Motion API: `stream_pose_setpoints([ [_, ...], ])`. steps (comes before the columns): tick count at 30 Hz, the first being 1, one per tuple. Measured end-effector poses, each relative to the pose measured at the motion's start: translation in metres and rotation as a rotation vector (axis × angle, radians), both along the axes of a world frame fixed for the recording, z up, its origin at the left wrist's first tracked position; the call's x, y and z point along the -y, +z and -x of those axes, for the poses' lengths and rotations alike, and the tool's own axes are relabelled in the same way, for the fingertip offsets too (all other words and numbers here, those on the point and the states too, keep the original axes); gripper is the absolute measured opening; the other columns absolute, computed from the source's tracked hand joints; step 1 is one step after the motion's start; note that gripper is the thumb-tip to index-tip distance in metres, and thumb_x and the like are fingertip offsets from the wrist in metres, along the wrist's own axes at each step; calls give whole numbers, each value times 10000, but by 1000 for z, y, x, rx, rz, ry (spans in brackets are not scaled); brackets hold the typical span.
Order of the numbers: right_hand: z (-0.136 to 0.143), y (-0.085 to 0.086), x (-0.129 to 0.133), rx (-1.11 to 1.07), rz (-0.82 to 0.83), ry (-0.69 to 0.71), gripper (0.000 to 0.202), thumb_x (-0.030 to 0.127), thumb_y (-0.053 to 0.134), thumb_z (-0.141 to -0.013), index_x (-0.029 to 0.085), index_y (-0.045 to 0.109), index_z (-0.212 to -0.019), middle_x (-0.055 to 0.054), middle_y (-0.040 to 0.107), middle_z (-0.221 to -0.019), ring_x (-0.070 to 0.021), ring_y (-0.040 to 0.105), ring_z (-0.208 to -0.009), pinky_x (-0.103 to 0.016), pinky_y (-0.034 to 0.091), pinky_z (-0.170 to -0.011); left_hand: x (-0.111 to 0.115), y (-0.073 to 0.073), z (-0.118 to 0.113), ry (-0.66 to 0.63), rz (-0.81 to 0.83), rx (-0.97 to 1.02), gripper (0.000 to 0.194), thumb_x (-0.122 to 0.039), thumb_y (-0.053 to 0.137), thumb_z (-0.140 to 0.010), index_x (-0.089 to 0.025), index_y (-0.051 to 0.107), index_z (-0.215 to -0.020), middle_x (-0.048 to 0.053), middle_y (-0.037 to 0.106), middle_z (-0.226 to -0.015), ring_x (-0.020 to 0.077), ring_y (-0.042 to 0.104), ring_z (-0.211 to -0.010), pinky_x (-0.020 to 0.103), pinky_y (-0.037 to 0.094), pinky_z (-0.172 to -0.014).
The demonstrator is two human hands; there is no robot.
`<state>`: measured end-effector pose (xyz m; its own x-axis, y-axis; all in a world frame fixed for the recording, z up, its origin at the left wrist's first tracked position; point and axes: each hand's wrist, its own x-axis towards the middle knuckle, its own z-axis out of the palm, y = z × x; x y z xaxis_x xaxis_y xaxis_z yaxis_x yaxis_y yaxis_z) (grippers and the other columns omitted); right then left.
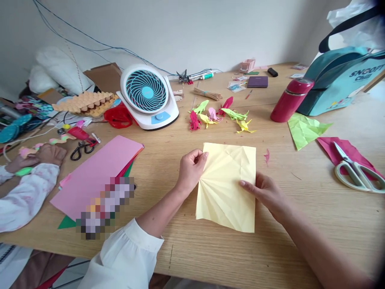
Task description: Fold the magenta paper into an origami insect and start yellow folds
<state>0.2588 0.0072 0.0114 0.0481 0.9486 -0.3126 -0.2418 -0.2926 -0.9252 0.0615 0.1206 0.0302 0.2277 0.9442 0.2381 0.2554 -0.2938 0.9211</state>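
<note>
Held up just above the table is a pale yellow sheet of paper (226,188), marked with creases that fan out from its left edge. My left hand (191,167) pinches the sheet near its upper left edge. On the right edge, my right hand (266,192) grips it with the thumb on the front and the fingers behind, partly hidden. Beyond the sheet lie several small folded paper figures (213,115) in red, pink, green and yellow. A torn scrap of red paper (266,156) rests right of the sheet.
Scissors (357,172) lie on red paper (331,146) at right, near creased green paper (306,130), a red bottle (291,100) and a blue bag (337,84). Left are a fan (147,96), pink paper (99,172) and a co-worker's hands (45,156).
</note>
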Motion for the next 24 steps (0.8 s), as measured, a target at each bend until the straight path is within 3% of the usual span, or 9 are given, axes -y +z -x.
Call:
stream_pose_setpoints([
  [7,-1,-3,-2,-65,40,12,537,503,828,-695,239,631,-1120,-66,757,-1015,-232,719,-841,-330,588,-733,-9,-7,4,17,4,17,388,-387,564,-862,-190,377,-586,-60,282,-576,84,272,-561,233,229,-532],
  [10,-8,-10,-4,4,16,0,585,524,810,-704,245,595,-1171,-38,742,-889,-205,692,-739,-319,568,-662,-15,-8,7,13,15,25,385,-396,562,-864,-189,379,-595,-59,284,-588,85,275,-569,231,235,-541],
  [12,-15,-15,-5,170,-68,-62,606,535,797,-711,243,585,-1198,-16,709,-815,-184,656,-693,-297,531,-613,-16,-5,9,4,-3,12,384,-394,559,-869,-189,374,-602,-60,285,-592,85,278,-574,228,244,-550],
  [14,-20,-13,-6,433,-211,-218,607,527,779,-732,244,579,-1231,-25,692,-872,-182,643,-748,-303,516,-648,-15,3,11,-38,-30,-29,379,-386,557,-876,-187,373,-610,-61,290,-597,86,286,-579,226,251,-558],
  [17,-21,5,-6,748,-428,-417,558,489,727,-797,263,565,-1281,-65,678,-1070,-213,645,-937,-361,515,-799,-7,21,12,-221,-37,-128,365,-364,556,-886,-182,385,-619,-58,313,-613,86,305,-590,227,254,-565],
  [19,-16,26,-8,829,-525,-354,506,466,688,-839,274,568,-1291,-72,675,-1147,-229,634,-1035,-387,496,-884,2,32,12,-366,-37,-193,368,-348,557,-894,-179,385,-617,-57,320,-617,85,313,-594,228,251,-567],
  [21,-8,48,-12,886,-544,-178,441,470,680,-848,277,615,-1239,-66,682,-1171,-235,629,-1061,-379,480,-903,10,41,11,-466,-56,-238,371,-328,558,-901,-175,378,-615,-59,329,-617,84,321,-597,231,251,-574],
  [24,3,67,-21,806,-471,72,345,511,674,-846,247,700,-1067,-49,730,-974,-203,650,-870,-316,485,-768,20,50,11,-549,-79,-277,370,-289,564,-905,-172,370,-613,-59,356,-625,83,343,-601,233,257,-581],
])
